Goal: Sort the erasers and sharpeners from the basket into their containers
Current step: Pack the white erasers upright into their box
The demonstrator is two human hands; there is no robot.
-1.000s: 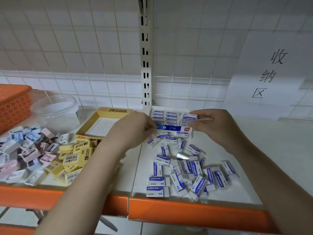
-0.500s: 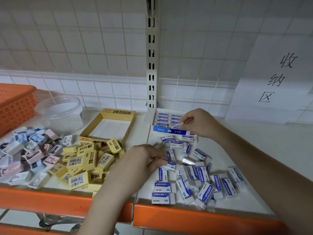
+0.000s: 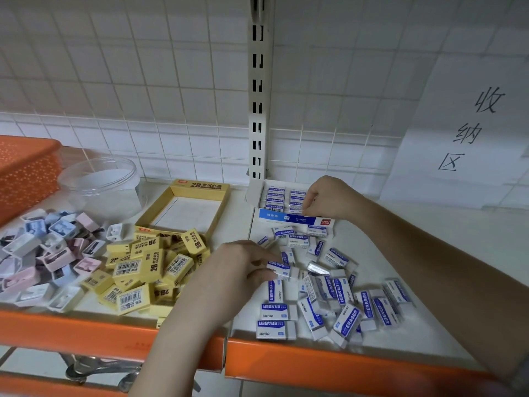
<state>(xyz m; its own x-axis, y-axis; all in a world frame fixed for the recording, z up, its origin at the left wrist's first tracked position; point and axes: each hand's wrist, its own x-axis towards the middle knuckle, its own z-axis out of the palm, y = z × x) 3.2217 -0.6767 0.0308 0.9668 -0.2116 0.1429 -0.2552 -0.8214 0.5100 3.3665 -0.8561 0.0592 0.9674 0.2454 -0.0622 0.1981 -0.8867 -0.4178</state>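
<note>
Several white-and-blue erasers (image 3: pixel 340 299) lie loose on the shelf's right half. My left hand (image 3: pixel 243 267) pinches one white-and-blue eraser (image 3: pixel 279 269) at the pile's left edge. At the back stands the white-and-blue eraser box (image 3: pixel 296 219), with rows of erasers inside. My right hand (image 3: pixel 326 197) is over that box and pinches an eraser (image 3: pixel 297 206) at the rows. Yellow 2B erasers (image 3: pixel 146 270) are heaped in front of their open yellow box (image 3: pixel 197 186). Pastel sharpeners (image 3: pixel 40 253) lie piled at the left.
An orange basket (image 3: pixel 25 167) stands at the far left, with a clear round tub (image 3: pixel 100 181) beside it. A slotted metal upright (image 3: pixel 259 110) rises behind the boxes. The shelf has an orange front lip (image 3: pixel 315 365). A paper sign (image 3: pixel 469 130) hangs on the tiled wall.
My left hand came down from the white-and-blue box to the loose pile and took hold of an eraser. My right hand stayed at the box, shifting slightly along the rows.
</note>
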